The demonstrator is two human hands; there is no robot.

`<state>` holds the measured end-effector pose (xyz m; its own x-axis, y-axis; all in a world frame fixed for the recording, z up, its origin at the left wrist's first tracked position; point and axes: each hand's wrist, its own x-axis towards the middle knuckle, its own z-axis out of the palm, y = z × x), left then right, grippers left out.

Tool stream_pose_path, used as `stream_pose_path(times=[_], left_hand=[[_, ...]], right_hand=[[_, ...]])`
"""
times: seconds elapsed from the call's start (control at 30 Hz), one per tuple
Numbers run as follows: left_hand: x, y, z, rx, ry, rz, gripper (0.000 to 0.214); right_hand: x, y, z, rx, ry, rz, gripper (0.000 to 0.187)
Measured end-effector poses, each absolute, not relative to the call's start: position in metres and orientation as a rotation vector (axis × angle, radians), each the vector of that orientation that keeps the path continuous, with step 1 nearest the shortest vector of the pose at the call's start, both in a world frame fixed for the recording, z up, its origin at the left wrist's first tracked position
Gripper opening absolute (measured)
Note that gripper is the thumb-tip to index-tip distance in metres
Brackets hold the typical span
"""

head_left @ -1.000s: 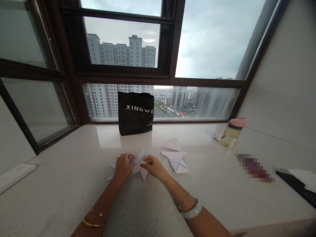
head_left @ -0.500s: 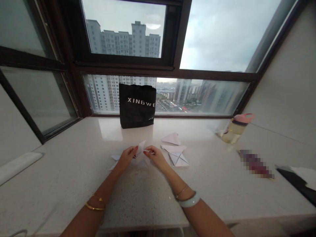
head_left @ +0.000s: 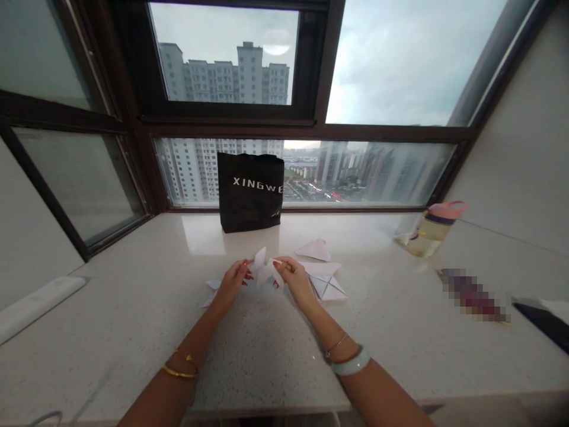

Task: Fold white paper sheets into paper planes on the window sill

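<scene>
A piece of folded white paper [head_left: 263, 270] with pointed flaps is held up between my two hands, a little above the counter. My left hand [head_left: 236, 281] pinches its left edge between thumb and fingers. On the other side, my right hand [head_left: 292, 276] grips the right flap with its thumb on top. Partly behind my left hand lies another folded paper piece [head_left: 212, 286]. Just right of my right hand is a square folded paper [head_left: 328, 287] with crossing creases. Behind that sits a pointed folded sheet [head_left: 315, 249].
A black bag [head_left: 251, 193] with white lettering stands against the window. Toward the right are a water bottle [head_left: 433, 232] with a pink lid, a blurred dark red item [head_left: 475, 295] and a black flat object [head_left: 540, 320]. A white power strip [head_left: 42, 305] lies at left.
My right hand has turned and shifted slightly right and up, moving to the paper's right flap. The paper's flaps now sit more spread. The whole view has shifted a little.
</scene>
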<state>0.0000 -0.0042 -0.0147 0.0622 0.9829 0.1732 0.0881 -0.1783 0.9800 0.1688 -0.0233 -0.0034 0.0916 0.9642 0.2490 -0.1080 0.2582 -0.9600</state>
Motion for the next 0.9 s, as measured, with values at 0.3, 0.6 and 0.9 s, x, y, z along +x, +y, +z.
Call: stream_pose_path(times=[0.3,0.6,0.9], left_hand=[[-0.001,-0.013,-0.011,1.197,0.896,1.247,0.037],[-0.008,-0.01,-0.004,1.396,1.111,1.424,0.022],[0.005,-0.025,0.0,1.647,1.042,1.243,0.023]], right_hand=[[0.162,-0.026,-0.006,-0.85,-1.23,1.243,0.033],[0.171,-0.024,-0.004,-1.034,-1.395,0.784,0.03],[0.161,-0.028,-0.005,-1.095,-1.601,0.637,0.033]])
